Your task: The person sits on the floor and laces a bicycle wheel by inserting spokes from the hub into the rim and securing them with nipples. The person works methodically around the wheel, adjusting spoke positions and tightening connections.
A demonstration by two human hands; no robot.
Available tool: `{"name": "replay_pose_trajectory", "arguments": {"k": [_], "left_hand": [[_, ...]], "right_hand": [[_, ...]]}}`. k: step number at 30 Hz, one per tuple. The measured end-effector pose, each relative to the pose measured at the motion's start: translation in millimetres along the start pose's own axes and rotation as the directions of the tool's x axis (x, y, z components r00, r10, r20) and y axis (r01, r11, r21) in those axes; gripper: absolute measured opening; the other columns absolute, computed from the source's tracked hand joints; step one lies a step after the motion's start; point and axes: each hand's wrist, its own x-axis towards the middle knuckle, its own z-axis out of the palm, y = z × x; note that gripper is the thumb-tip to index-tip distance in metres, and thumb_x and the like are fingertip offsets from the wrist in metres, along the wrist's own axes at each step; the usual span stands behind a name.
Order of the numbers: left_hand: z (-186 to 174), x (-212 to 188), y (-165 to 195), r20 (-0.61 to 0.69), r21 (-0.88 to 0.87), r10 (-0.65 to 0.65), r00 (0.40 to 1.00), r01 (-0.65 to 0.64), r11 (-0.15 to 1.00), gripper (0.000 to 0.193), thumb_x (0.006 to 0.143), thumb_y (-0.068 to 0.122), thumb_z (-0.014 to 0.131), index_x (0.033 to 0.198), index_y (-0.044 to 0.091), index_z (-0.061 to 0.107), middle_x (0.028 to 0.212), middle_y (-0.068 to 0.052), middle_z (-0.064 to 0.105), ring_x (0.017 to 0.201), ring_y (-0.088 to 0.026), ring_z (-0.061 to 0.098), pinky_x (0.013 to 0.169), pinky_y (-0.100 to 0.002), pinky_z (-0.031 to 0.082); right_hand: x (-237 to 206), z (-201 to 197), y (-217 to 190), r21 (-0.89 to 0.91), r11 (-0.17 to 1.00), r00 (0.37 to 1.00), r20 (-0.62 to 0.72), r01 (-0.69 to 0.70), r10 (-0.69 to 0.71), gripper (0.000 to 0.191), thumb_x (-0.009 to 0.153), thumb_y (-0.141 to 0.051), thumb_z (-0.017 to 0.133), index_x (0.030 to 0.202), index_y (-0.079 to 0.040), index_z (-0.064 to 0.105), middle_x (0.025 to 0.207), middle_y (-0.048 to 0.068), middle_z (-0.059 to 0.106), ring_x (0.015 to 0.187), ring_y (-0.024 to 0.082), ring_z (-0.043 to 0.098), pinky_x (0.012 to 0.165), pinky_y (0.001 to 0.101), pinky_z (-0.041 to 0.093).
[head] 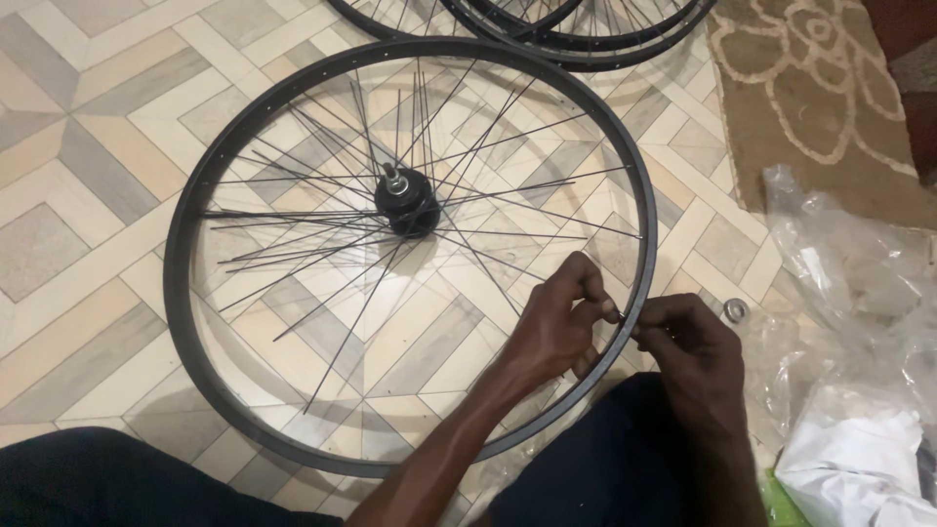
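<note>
Head view looks down on a tiled floor [88, 195] in beige and grey, with a black rim [185, 293] lying flat across most of it. More rims [576, 44] overlap at the far edge of the floor, just touching the big one's far side. A brown rug [810, 107] with a pale flower pattern covers the far right corner, and crumpled clear plastic [859, 273] spreads along the right edge, with white paper [859, 459] at the near right corner. The person's dark-clad legs [98, 478] fill the near edge.

Inside the rim a black hub [408, 203] sits at the centre with its axle pointing up; thin spokes [322, 224] fan out from it, many with loose ends short of the rim.

The left hand [556, 327] reaches inside the rim at its near right part, fingers curled and pinched on a spoke [547, 271] end right at the rim's inner wall. The right hand [688, 342] is just outside the same spot, fingers pinched shut against the rim's outer side on something too small to make out. The two hands face each other with the rim wall between them, almost touching.

A small metal nut [735, 310] lies on the floor just right of the right hand, at the plastic's edge
</note>
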Motion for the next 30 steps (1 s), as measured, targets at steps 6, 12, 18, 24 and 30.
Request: {"name": "replay_pose_trajectory", "arguments": {"k": [6, 12, 18, 24, 30], "left_hand": [[0.4, 0.0, 1.2, 0.006, 0.023, -0.018, 1.000, 0.017, 1.000, 0.011, 0.099, 0.002, 0.054, 0.097, 0.005, 0.043, 0.086, -0.015, 0.067, 0.044, -0.016, 0.059, 0.032, -0.030, 0.044], [2.0, -1.3, 4.8, 0.011, 0.031, -0.031, 0.999, 0.031, 0.999, 0.012, 0.098, 0.004, 0.056, 0.103, 0.003, 0.045, 0.091, -0.018, 0.067, 0.044, -0.018, 0.061, 0.031, -0.030, 0.048], [3.3, -1.6, 4.3, 0.011, 0.038, -0.024, 1.000, 0.023, 0.999, 0.012, 0.098, 0.003, 0.055, 0.106, 0.002, 0.045, 0.092, -0.019, 0.067, 0.046, -0.021, 0.064, 0.033, -0.031, 0.051], [2.7, 1.8, -3.1, 0.009, 0.009, -0.027, 1.000, 0.027, 1.000, 0.013, 0.097, 0.001, 0.056, 0.104, 0.002, 0.046, 0.091, -0.019, 0.069, 0.046, -0.022, 0.064, 0.033, -0.032, 0.050], [-1.2, 5.2, -5.0, 0.029, 0.002, 0.001, 1.000, -0.001, 1.000, 0.017, 0.096, 0.001, 0.060, 0.103, 0.002, 0.044, 0.091, -0.019, 0.070, 0.049, -0.022, 0.066, 0.033, -0.033, 0.049]], "right_hand": [[0.9, -5.7, 4.9, 0.046, 0.999, 0.999, 0.041, 0.013, -0.015, 0.014, 0.090, 0.011, 0.064, 0.101, 0.002, 0.065, 0.098, 0.011, 0.071, 0.089, 0.016, 0.065, 0.078, 0.0297, 0.052], [2.6, -12.2, 6.0, 0.106, 0.994, 0.996, 0.093, -0.006, -0.004, 0.013, 0.089, 0.011, 0.063, 0.098, 0.001, 0.063, 0.098, 0.010, 0.070, 0.091, 0.017, 0.066, 0.081, 0.0310, 0.055], [0.9, -7.5, 3.6, 0.080, 0.997, 0.998, 0.066, 0.007, -0.012, 0.012, 0.091, 0.009, 0.065, 0.099, 0.000, 0.064, 0.098, 0.011, 0.071, 0.087, 0.016, 0.063, 0.077, 0.0302, 0.052], [3.1, -0.1, -2.1, 0.061, 0.997, 0.999, -0.002, -0.046, 0.047, 0.013, 0.089, 0.003, 0.067, 0.101, 0.000, 0.062, 0.095, 0.010, 0.071, 0.084, 0.015, 0.065, 0.072, 0.0295, 0.051], [11.5, -7.8, 1.4, -0.032, 0.989, 0.985, 0.095, -0.142, 0.144, 0.014, 0.091, -0.003, 0.070, 0.103, 0.005, 0.068, 0.091, 0.010, 0.073, 0.079, 0.015, 0.062, 0.071, 0.0305, 0.051]]}}
